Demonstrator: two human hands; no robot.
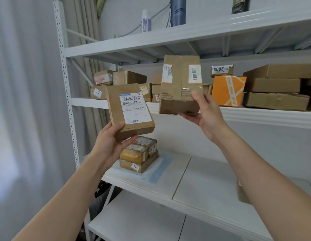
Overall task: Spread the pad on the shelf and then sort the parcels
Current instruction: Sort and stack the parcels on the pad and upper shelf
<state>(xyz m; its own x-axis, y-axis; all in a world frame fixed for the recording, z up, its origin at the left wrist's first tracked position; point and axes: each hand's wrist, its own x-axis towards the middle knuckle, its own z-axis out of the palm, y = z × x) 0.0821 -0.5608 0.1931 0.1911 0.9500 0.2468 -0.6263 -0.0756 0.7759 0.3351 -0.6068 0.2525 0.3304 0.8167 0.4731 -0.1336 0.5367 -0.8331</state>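
Now each hand's fingers (128, 139) curl beneath its raised parcel (130, 108).

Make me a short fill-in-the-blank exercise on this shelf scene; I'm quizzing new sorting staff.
1. The left hand holds a flat parcel whose big white ____ faces the camera.
2. The right hand holds a crumpled parcel by its ____ end.
3. The box on the middle shelf, right of that parcel, is ____.

Missing words: label; lower; orange
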